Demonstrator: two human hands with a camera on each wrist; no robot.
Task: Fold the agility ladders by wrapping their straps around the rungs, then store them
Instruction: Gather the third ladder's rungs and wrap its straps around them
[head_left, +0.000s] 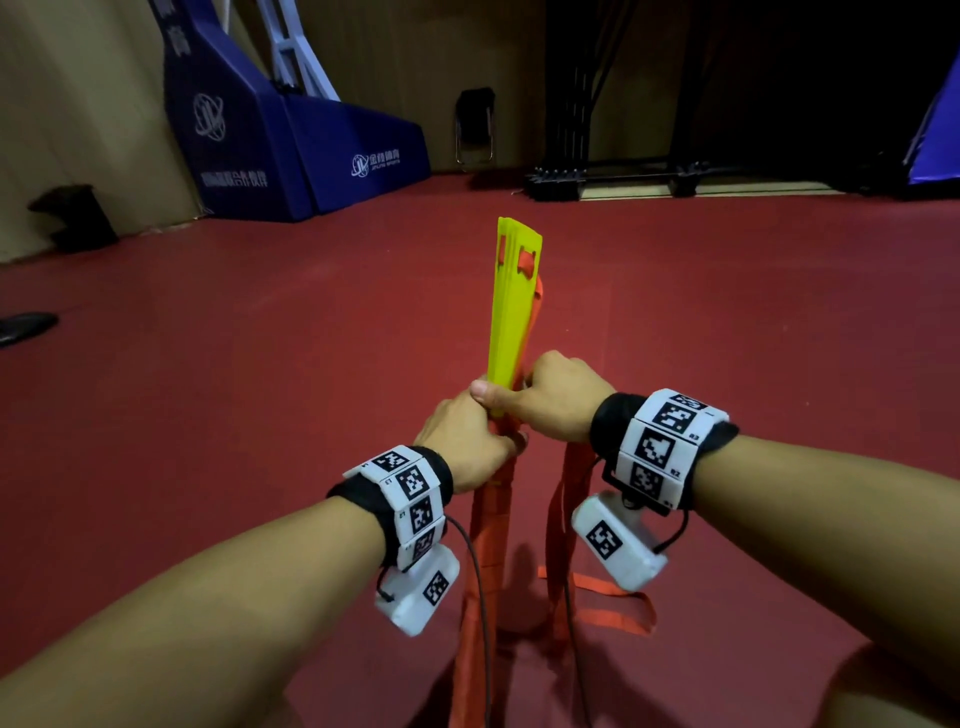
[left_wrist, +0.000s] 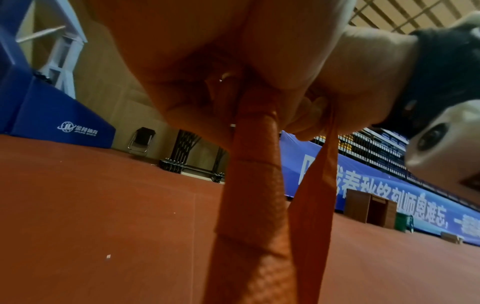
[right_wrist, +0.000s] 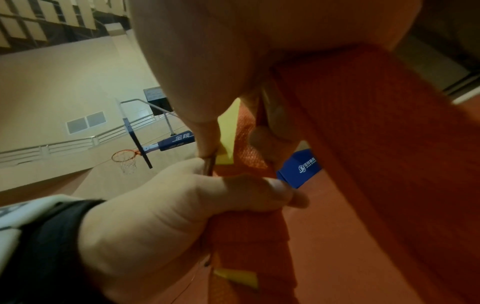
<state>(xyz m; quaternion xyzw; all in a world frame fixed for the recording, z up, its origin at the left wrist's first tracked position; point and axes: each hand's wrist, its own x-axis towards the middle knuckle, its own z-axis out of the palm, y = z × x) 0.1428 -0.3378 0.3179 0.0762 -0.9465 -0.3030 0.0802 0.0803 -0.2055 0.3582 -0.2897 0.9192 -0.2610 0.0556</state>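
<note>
Rungs: a stack of yellow rungs (head_left: 511, 306) stands near upright at frame centre, its top toward 12 o'clock, above the red floor (head_left: 260, 364).
Strap: orange strap (head_left: 491, 525) winds round the stack's lower half; a loose length hangs at 5 o'clock onto the floor.
Left hand: the left hand (head_left: 467, 441) has its grip curled round the wrapped stack.
Right hand: the right hand (head_left: 558, 397) has its grip closed on the strap just beside the stack.
Background: blue padded hoop base (head_left: 291, 145) at 11 o'clock.

I'm standing in an indoor sports hall: dark red rubbery court flooring (head_left: 260, 338) underfoot, a blue padded basketball stand base (head_left: 291, 140) by the beige wall, an orange hoop with white net (right_wrist: 124, 158) overhead, and a long blue printed banner (left_wrist: 389, 185) below tiered seating.
</note>
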